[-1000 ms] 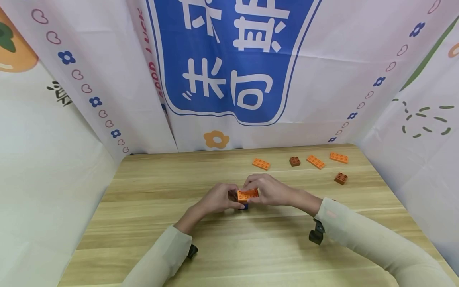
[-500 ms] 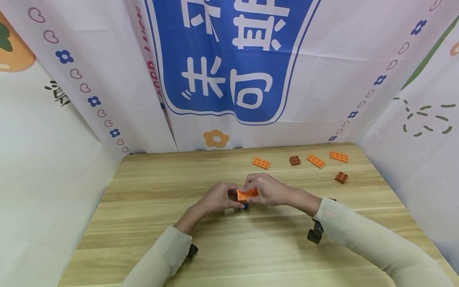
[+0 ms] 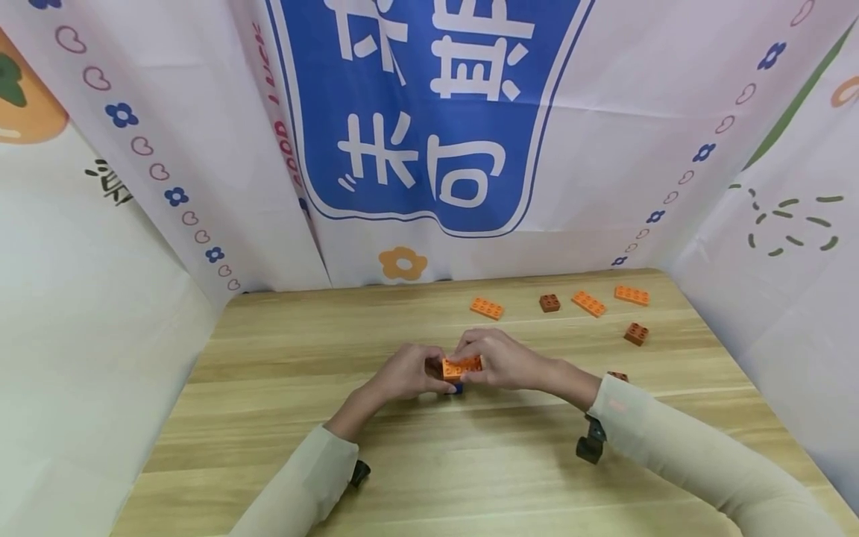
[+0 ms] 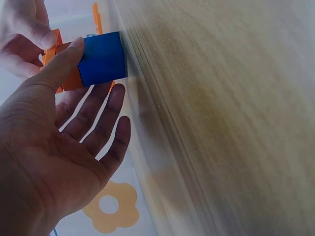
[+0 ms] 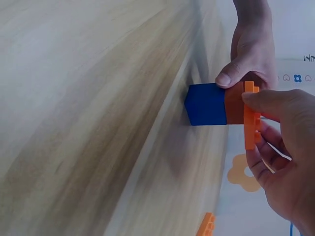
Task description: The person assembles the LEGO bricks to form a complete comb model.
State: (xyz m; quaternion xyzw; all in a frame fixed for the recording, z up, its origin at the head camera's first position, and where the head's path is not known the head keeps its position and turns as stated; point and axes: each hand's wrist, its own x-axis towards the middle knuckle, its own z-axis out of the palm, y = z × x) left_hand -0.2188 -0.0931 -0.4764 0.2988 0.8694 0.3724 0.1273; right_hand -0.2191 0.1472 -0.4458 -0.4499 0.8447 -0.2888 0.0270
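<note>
At the middle of the table stands a small stack: a blue block (image 5: 206, 104) at the bottom, a brown toy brick (image 5: 235, 105) on it, and a thin orange studded brick (image 5: 249, 132) on top, jutting out to the right. My left hand (image 3: 411, 371) pinches the stack from the left, its thumb lying near the seam between blue and brown. From the right, my right hand (image 3: 506, 359) pinches the orange brick between thumb and fingers. Fingers cover part of the stack in the head view; whether the orange brick is fully seated, I cannot tell.
Behind the hands lie a loose orange brick (image 3: 486, 308), a brown brick (image 3: 549, 303), and two more orange bricks (image 3: 588, 303) farther right. Another brown brick (image 3: 637, 333) sits at the right, and one (image 3: 618, 377) partly shows behind the right sleeve. Printed cloth (image 3: 376, 253) walls the table's back.
Both hands keep their grip on the stack with almost no movement. The head view shifts slightly, and more of the brown brick behind the right sleeve shows.
</note>
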